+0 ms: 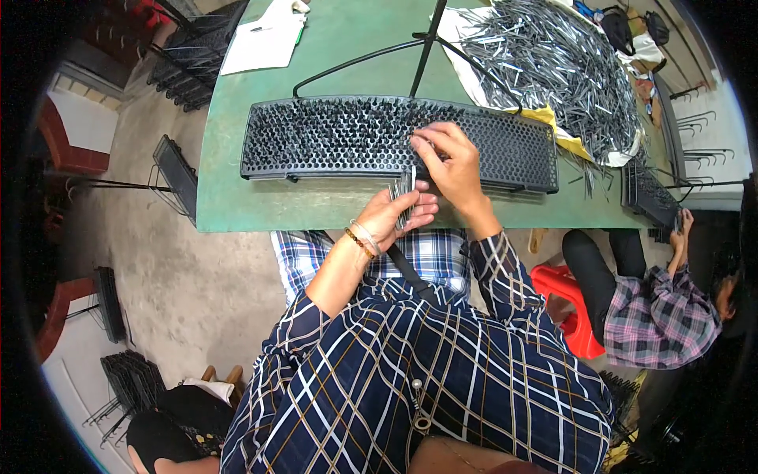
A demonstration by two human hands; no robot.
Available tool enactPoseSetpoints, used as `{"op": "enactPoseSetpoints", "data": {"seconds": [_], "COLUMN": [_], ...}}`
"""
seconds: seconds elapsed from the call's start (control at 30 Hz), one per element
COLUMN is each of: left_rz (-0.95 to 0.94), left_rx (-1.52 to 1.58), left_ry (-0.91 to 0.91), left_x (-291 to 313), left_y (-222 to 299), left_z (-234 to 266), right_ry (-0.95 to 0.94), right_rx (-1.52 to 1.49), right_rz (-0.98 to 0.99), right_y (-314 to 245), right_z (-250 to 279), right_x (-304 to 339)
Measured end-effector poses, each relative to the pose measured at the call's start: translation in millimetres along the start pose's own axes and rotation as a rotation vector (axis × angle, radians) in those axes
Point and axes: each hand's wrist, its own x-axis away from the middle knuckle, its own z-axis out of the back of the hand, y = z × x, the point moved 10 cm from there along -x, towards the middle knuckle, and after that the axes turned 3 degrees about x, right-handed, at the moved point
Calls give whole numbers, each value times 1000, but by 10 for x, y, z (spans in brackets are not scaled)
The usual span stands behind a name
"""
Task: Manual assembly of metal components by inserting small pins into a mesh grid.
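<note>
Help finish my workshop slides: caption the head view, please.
Left hand gripping thin grey strips, right hand at a black perforated panel over a green tabletop.

A navy plaid shirt (474,359) and beaded bracelet (360,244) are worn.

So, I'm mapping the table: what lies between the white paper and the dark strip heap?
In the head view: green tabletop, a black rod frame and a white sheet edge.

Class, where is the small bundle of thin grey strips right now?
In the head view, the bundle is near the centre, in the left hand, by the black perforated panel's near edge, left of the right hand.
</note>
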Motion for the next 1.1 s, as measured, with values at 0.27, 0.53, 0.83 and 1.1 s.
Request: {"op": "enactPoseSetpoints", "data": {"seconds": [0.27, 0.53, 0.83, 1.1], "left_rz": [-104, -169, -148, -88], "left_rx": [-10, -48, -47, -40], "left_ry": [-37, 47, 80, 105], "left_x": [-2, 40, 62, 65], "left_y": [114, 211, 165, 74], "left_z": [-63, 6, 155, 149], "right_ry": [-455, -465, -50, 27], "right_rx": [-378, -355, -412, -256], "right_rz": [-363, -541, -487, -359], "right_y": [223, 321, 343, 229], "right_z": [-306, -264, -184, -330], "right_x": [272, 272, 14, -18]}}
